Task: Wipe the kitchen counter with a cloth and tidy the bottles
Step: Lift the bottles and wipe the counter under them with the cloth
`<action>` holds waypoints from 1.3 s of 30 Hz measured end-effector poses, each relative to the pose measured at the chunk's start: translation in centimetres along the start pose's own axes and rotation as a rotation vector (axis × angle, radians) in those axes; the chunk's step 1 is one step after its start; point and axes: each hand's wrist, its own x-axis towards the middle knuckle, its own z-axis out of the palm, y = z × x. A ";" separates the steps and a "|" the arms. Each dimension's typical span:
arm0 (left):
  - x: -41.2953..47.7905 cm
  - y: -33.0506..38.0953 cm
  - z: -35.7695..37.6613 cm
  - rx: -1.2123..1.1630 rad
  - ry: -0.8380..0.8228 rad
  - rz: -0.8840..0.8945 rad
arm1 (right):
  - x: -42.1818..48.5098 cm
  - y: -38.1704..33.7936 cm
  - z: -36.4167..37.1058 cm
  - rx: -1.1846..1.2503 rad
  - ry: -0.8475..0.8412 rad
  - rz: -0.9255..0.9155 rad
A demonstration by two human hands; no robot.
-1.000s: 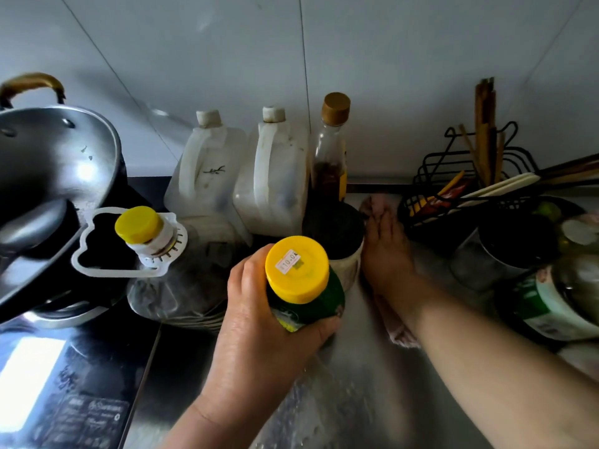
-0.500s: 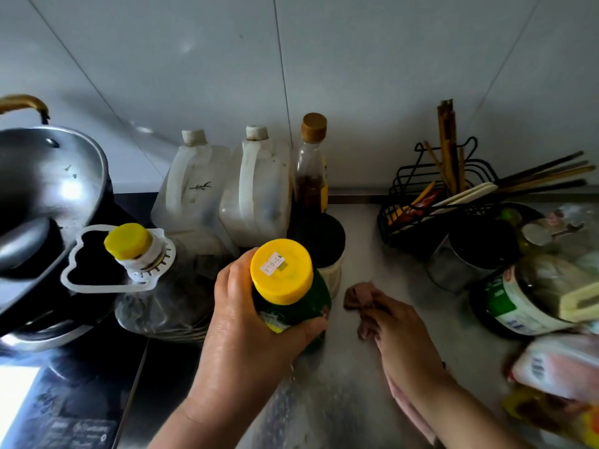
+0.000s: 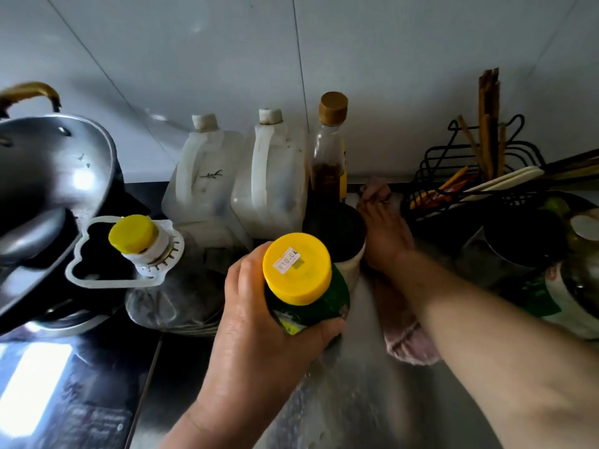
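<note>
Cloth (image 3: 409, 345) lies on the steel counter (image 3: 356, 403) under my right hand (image 3: 385, 236), whose straight fingers (image 3: 376, 212) press it near the back wall, beside the brown-capped bottle (image 3: 329, 157). My left hand (image 3: 259, 335) grips the green bottle (image 3: 327, 303) just below its yellow cap (image 3: 296, 268).

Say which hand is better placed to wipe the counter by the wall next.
Right: the right hand presses the pink cloth there, while the left hand grips the green bottle.

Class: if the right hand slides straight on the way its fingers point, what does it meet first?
Likely the back wall, with the pink cloth bunched ahead of the right hand; depth is unclear.
</note>
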 end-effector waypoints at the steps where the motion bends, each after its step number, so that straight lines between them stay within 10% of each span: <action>1: 0.0 -0.1 0.0 0.008 0.003 0.001 | -0.6 0.3 0.5 0.088 0.040 -0.072; 10: 0.4 -0.1 0.0 0.030 0.008 0.003 | -10.1 2.5 0.9 0.206 0.155 -0.359; 20: -0.2 -0.3 -0.3 -0.003 -0.010 0.028 | -17.1 -0.9 -1.3 0.422 0.103 0.243; 23: -0.4 -0.3 -0.5 0.005 -0.003 0.038 | -14.8 -4.2 -4.3 0.773 0.287 0.216; 29: -0.5 0.1 -0.8 0.016 0.001 0.042 | -10.7 -7.8 -8.1 0.609 0.018 -0.076; 39: -0.7 0.0 -0.8 -0.007 0.018 0.035 | -10.4 -5.5 -10.2 0.546 0.275 0.146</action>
